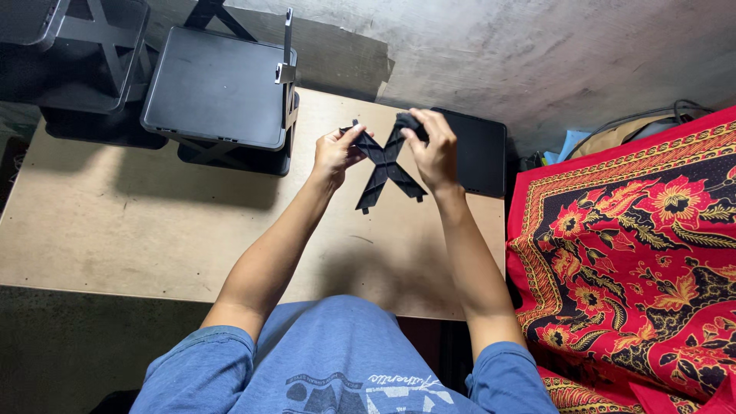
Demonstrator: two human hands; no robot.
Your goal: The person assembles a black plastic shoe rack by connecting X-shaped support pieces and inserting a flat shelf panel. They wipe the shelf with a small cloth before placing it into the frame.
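Black trays (218, 84) stand at the desk (115, 222) far-left edge. Above the desk's bare middle, the left hand (335, 153) and right hand (435, 153) each pinch an upper arm of a black cross-shaped bracket (386, 170). A red cloth (636, 253) lies beyond the desk's right edge.

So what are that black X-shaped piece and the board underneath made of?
The black X-shaped piece, held between the left hand and right hand, looks like matte moulded plastic, with ribbed arms. The board looks like bare pale plywood or fibreboard, dull and scuffed.
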